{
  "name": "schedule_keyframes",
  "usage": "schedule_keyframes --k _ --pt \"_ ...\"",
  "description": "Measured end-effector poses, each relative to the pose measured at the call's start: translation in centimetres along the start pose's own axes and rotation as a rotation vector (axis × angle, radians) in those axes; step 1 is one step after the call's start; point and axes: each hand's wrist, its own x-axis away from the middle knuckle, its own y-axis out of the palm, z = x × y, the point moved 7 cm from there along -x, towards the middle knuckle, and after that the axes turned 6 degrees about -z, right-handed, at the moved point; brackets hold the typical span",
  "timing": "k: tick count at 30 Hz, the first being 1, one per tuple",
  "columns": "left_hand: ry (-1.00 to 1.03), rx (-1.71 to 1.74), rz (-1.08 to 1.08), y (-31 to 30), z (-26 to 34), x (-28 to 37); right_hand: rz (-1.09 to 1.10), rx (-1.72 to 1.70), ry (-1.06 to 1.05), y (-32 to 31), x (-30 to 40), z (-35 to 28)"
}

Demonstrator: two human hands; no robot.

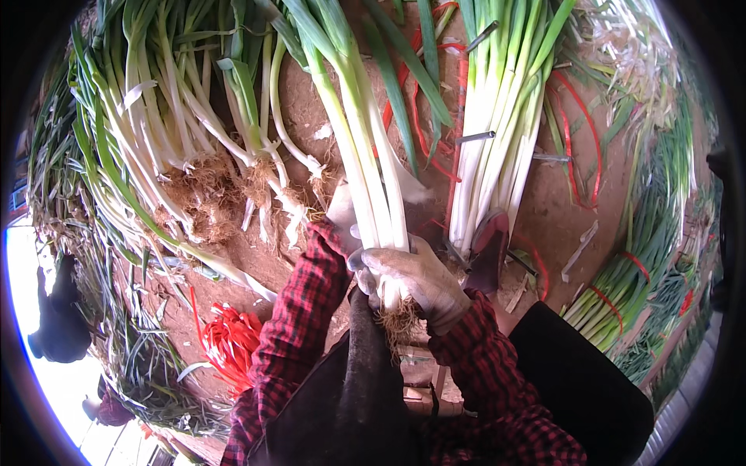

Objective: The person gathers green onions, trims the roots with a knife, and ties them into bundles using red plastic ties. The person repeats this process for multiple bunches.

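Note:
Several long green onions (373,175), white-stalked with green tops, rise in front of me, roots (399,323) toward my body. My gloved right hand (422,279) is wrapped around their lower white ends, just above the roots. My left hand (342,207), also gloved, is at the left side of the same stalks; they hide most of its fingers, so its hold cannot be made out. Beyond my right hand, a trimmed bundle of green onions (495,145) lies between dark upright rods (475,137). A shoe (489,239) is by its lower end.
Untrimmed green onions (145,116) with soil-brown roots are heaped at the left. Red plastic ties (230,341) lie bunched by my left forearm. Red strips (583,140) trail over the dirt floor (606,180). Tied bundles (606,291) lie at the right, leaf waste (157,373) at the lower left.

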Motion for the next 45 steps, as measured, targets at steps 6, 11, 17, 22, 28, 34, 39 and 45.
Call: schedule_keyframes --k 6,11,17,22,28,34,39,45 --pt "0.111 -0.196 -0.132 2.0 3.2 1.3 0.029 0.068 -0.027 1.9 0.6 -1.1" --pt "0.129 -0.402 -0.019 2.6 1.4 0.3 0.013 -0.078 -0.015 1.5 -0.4 0.0" --pt "0.136 -0.989 0.149 3.9 2.6 -0.2 0.038 0.042 -0.066 2.2 0.7 -1.4" --pt "-0.149 -1.763 0.144 4.0 3.0 3.0 0.055 0.184 -0.097 3.3 2.2 -3.6" --pt "-0.735 -2.039 0.019 -6.8 2.3 22.6 0.177 0.220 -0.178 -0.6 0.3 -4.4" --pt "-0.416 -1.974 -0.121 -4.9 3.9 26.4 0.215 0.210 -0.247 -3.6 -1.1 -2.6" --pt "0.358 -2.036 0.600 1.0 14.1 9.8 0.045 0.043 -0.226 -0.1 0.4 -5.3" --pt "-0.250 -2.184 1.040 1.9 19.2 1.6 0.143 0.123 -0.231 -1.2 -2.9 -5.8"
